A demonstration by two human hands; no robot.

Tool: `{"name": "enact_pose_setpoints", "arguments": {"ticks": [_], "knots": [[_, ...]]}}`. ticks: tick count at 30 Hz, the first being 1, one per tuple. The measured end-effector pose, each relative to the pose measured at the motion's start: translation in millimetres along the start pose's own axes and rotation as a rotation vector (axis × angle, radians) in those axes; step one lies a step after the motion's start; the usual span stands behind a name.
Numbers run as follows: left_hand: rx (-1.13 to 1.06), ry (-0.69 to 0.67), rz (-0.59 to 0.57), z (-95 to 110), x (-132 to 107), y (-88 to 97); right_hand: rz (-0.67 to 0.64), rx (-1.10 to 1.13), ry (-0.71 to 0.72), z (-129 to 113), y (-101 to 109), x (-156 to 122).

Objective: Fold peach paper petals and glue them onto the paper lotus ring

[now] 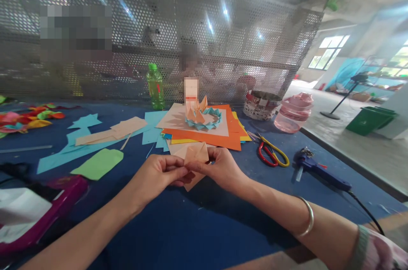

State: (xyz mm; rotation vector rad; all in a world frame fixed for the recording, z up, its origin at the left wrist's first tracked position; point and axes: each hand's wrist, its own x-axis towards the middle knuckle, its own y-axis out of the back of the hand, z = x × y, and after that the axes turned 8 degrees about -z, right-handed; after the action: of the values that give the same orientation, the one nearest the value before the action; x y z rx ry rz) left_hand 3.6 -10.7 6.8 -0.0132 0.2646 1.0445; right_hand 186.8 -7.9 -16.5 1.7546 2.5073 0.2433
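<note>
Peach paper (196,154), pinched; left hand (159,172), right hand (219,169)

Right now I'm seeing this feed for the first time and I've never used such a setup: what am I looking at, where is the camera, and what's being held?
There is no machine here. This single picture comes from a camera worn on a person's head, looking forward and down at their own two bare hands. The left hand and right hand hold a piece of folded peach paper between them. On the blue work table ahead lie a stack of coloured paper sheets with a teal-and-peach folded paper model on it. To the right are scissors with red and yellow handles and a blue hot glue gun.
</note>
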Motion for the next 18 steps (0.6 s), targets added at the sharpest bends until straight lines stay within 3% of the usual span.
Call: {"name": "enact_pose_setpoints", "arguments": {"ticks": [18], "knots": [[-0.002, 0.035, -0.023, 0.2, -0.3, 0.1, -0.030, -0.013, 0.045, 2.2, 2.3, -0.1]]}}
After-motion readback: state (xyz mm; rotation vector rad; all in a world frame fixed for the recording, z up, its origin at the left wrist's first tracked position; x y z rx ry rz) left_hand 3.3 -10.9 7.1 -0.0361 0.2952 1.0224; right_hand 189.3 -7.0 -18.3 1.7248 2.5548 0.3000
